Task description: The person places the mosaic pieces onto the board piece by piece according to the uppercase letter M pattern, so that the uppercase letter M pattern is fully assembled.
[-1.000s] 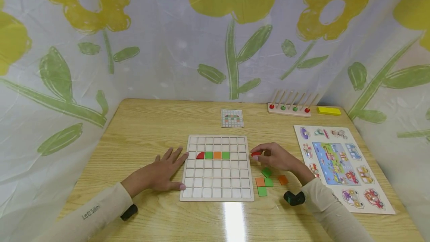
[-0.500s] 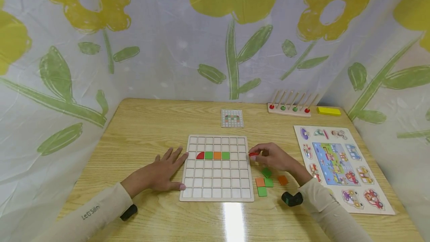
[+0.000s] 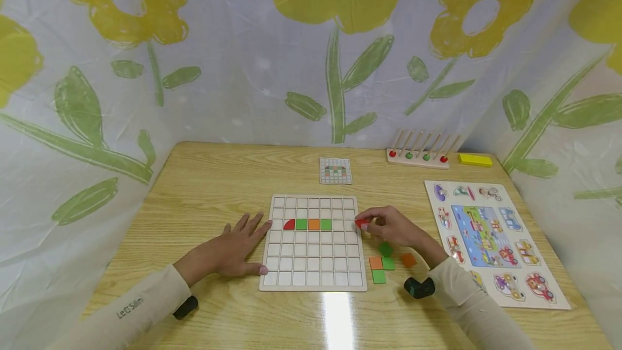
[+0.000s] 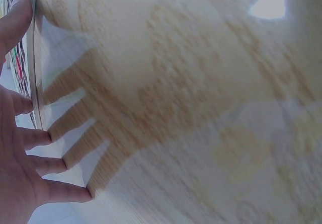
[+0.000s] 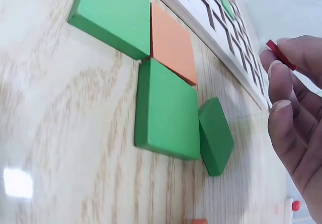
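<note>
My right hand (image 3: 392,227) pinches a small red tile (image 5: 280,54) between thumb and fingers, right at the right edge of the white grid board (image 3: 313,258). Spread flat, my left hand (image 3: 238,247) touches the board's left edge with thumb and fingertips. One row of the board carries a red quarter-round tile (image 3: 290,224), a green tile (image 3: 302,224), an orange tile (image 3: 313,224) and another green tile (image 3: 326,224). Below my right hand lie loose square tiles: several green ones (image 5: 168,110) and an orange one (image 5: 172,43), with a second orange tile (image 3: 408,260) apart to the right.
Behind the board lies a pattern card (image 3: 335,170) with a small coloured grid picture. At the back right stand a peg rack (image 3: 419,159) with red and green beads and a yellow block (image 3: 475,160). A picture puzzle board (image 3: 495,280) lies to the right, close to my right forearm.
My right hand has moved slightly left with the red tile, from beside the board to its right edge. The left hand stays where it was.
</note>
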`<state>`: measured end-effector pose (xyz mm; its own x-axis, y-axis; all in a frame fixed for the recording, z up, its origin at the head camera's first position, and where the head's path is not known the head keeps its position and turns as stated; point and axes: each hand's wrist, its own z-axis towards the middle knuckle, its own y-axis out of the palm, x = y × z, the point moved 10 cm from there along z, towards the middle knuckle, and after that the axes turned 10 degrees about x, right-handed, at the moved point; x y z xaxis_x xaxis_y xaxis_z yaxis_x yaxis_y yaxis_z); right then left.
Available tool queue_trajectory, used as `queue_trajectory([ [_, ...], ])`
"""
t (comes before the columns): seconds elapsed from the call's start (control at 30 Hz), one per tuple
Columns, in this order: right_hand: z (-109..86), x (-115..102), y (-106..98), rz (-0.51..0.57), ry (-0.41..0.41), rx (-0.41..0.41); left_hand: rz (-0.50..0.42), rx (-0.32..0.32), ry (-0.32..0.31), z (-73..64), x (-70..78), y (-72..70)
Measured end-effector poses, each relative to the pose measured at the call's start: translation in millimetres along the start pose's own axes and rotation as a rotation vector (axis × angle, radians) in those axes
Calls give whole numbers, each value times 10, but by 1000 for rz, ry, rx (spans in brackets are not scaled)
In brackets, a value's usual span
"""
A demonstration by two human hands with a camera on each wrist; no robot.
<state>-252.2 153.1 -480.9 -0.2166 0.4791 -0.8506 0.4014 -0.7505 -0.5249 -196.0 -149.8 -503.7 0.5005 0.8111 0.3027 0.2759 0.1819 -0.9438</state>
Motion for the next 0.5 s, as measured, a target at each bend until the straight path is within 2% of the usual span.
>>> queue_trajectory([
  [0.27, 40, 3, 53, 41, -9, 10, 6, 7, 8, -2, 1, 1],
  [0.5, 61, -26, 91, 27, -12, 17, -4, -3, -1, -3, -8, 9],
])
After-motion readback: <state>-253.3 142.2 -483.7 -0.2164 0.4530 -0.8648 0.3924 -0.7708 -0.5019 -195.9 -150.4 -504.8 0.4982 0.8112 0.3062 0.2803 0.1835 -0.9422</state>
